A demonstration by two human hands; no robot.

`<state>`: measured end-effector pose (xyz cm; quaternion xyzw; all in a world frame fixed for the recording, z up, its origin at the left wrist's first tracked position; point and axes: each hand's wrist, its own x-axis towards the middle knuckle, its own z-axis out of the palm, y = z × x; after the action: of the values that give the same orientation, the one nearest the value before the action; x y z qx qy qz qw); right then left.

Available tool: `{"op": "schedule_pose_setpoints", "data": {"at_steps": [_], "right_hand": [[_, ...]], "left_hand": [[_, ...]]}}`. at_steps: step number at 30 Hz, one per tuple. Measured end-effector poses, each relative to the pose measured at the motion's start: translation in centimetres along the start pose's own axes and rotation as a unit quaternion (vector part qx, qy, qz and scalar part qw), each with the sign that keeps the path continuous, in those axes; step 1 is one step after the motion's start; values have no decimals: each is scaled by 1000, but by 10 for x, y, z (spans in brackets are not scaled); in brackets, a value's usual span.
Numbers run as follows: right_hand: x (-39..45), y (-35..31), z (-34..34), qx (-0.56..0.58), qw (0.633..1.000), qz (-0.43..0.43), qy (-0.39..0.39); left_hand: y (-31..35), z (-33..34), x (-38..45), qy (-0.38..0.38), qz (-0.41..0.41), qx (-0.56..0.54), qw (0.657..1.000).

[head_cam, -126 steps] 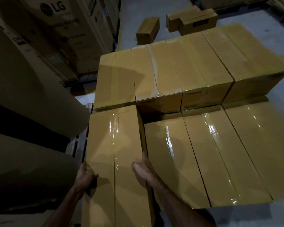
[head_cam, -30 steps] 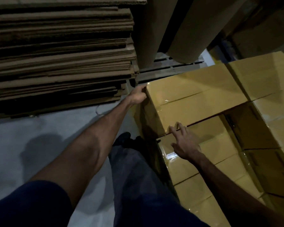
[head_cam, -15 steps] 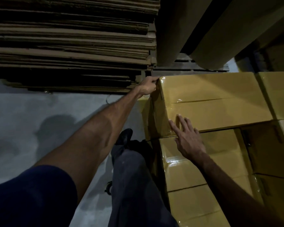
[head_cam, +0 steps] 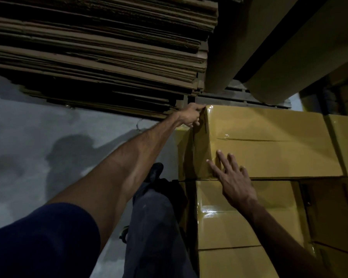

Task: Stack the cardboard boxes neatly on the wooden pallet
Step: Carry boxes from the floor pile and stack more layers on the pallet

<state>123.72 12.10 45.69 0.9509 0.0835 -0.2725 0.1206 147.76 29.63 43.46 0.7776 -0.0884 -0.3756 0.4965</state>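
Since half a second ago both hands have kept their places on the top yellow box (head_cam: 269,141), which sits on the lower layer of boxes (head_cam: 225,223) at the stack's left end; only the head camera has shifted slightly. Behind it stand the flattened cardboard stack (head_cam: 98,57) and two large brown rolls (head_cam: 289,47), with pallet slats (head_cam: 235,97) beneath them. Well apart, the left hand (head_cam: 190,115) grips the box's far corner with curled fingers, while the right hand (head_cam: 232,183) presses flat, fingers straight, on its near edge.
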Motion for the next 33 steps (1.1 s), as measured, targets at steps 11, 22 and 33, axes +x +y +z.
{"op": "schedule_pose_setpoints", "data": {"at_steps": [11, 22, 33], "right_hand": [[-6, 6, 0, -22, 999, 11, 27], [1, 10, -4, -22, 1000, 7, 12], [6, 13, 5, 18, 1000, 1, 25]], "left_hand": [[-2, 2, 13, -25, 6, 19, 999], [-5, -1, 26, -20, 0, 8, 1000], [-10, -4, 34, -36, -15, 4, 999]]}}
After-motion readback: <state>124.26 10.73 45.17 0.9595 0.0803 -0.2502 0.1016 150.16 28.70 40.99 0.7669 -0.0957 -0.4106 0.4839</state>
